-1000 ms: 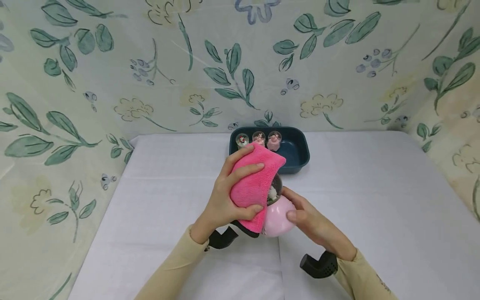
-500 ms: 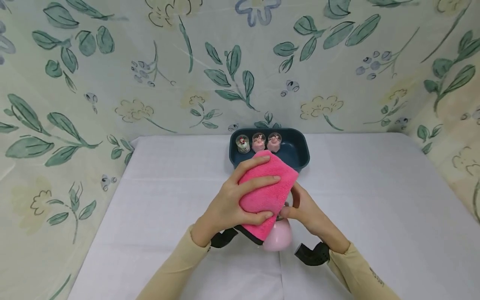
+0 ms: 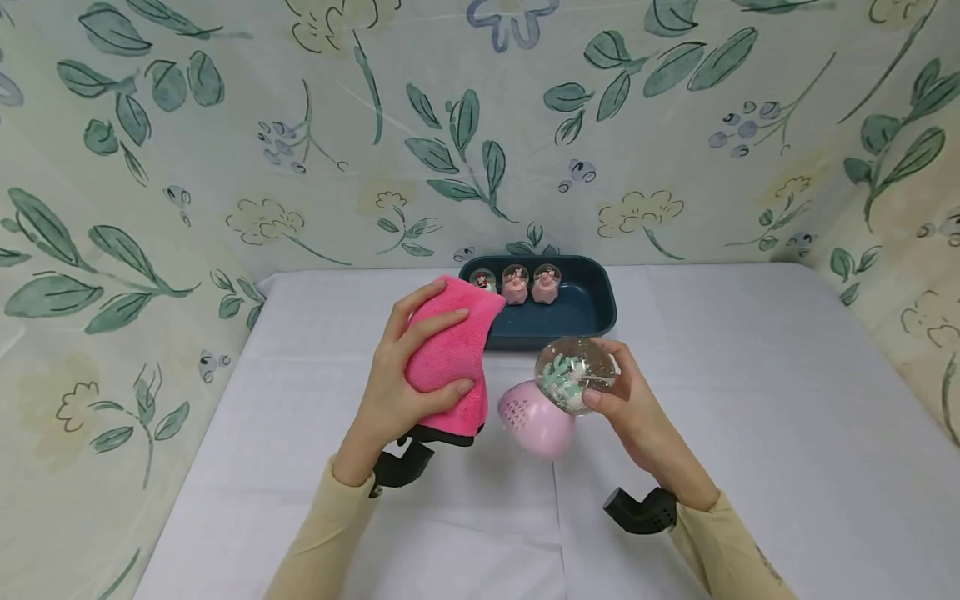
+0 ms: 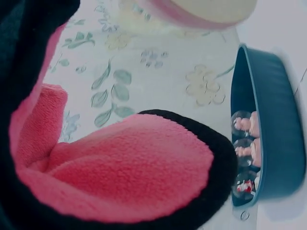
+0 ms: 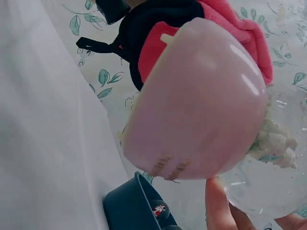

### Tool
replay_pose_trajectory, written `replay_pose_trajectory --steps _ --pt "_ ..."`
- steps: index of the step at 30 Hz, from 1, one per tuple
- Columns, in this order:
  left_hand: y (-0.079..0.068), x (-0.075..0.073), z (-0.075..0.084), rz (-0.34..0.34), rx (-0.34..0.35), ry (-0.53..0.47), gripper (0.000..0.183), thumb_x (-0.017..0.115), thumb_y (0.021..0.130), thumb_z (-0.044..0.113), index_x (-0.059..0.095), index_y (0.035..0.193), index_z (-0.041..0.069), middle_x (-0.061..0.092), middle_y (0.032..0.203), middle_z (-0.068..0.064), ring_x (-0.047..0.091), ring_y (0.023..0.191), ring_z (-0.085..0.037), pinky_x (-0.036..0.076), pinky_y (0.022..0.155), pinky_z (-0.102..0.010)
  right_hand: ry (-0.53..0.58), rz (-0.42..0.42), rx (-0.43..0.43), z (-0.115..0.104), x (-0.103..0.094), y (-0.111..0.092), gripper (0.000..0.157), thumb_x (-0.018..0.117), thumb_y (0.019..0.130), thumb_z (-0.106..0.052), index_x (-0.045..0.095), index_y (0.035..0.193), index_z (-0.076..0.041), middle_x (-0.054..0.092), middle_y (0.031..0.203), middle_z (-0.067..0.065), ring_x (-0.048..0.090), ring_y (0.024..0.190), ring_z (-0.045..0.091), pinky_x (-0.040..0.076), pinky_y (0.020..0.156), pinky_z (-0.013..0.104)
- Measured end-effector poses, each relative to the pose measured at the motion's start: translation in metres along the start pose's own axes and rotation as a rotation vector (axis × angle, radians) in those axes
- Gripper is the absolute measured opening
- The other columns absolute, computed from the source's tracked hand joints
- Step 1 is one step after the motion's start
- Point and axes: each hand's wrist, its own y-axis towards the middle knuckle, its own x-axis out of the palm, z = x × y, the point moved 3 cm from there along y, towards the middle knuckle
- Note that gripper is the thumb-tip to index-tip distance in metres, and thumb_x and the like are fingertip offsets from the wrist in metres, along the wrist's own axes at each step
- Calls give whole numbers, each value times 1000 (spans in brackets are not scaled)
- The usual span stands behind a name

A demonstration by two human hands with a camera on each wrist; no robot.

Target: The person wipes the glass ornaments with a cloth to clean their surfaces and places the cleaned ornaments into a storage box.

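My right hand [image 3: 637, 417] grips a snow globe by its clear ball, thumb across the front. Green and white figures and glitter show inside the glass [image 3: 572, 371]. Tilted down to the left is the globe's rounded pink base [image 3: 538, 423], with small lettering on it. My left hand [image 3: 386, 392] holds a folded pink towel [image 3: 453, 354] with a black border, a short way left of the globe and apart from it. In the right wrist view, the pink base [image 5: 201, 100] covers part of the towel [image 5: 152, 52]. The left wrist view has the towel [image 4: 139, 167] up close.
Behind the hands stands a dark blue tray [image 3: 588, 312] on the white-covered table [image 3: 712, 375]. Three small snow globes [image 3: 515, 286] sit at its left side, one partly hidden by the towel. A floral cloth [image 3: 322, 167] hangs behind the table.
The towel was against the globe and has moved left, away from it. My right hand has turned the globe, so the base now tips to the left and the ball shows fully.
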Motion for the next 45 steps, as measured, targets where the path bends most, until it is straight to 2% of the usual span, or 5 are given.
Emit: replay_pose_trajectory --steps 13,24,33,39,45 --pt "1 13 5 -40 -90 15 63 79 72 19 57 131 18 31 149 4 31 134 -18 51 85 -41 -210 61 -113 -21 2 -6 69 70 76 8 38 135 -9 41 131 11 47 113 22 50 83 24" --pt "10 48 16 -187 27 -99 67 73 80 26 44 140 19 21 154 -1 22 138 -22 53 83 -34 -442 39 -785 -51 19 -11 88 83 71 -37 39 122 18 52 131 13 50 117 24 46 92 22" --pt "11 60 23 -184 120 21 64 78 76 15 51 134 12 30 148 -7 25 137 -24 50 88 -28 -81 219 -411 -36 20 -10 65 70 67 14 43 124 1 49 123 12 54 104 23 55 73 25" --pt "8 69 21 -153 142 103 61 79 76 19 55 131 11 34 145 -8 30 134 -24 49 89 -27 62 320 -48 -29 24 -8 44 58 84 -3 39 122 -10 49 116 12 58 98 21 53 75 26" --pt "10 59 11 -126 56 -78 60 77 74 14 55 129 11 36 144 -6 30 133 -23 53 84 -32 -291 30 -222 -35 18 -11 90 73 76 5 22 148 -14 32 141 13 51 112 24 53 81 28"
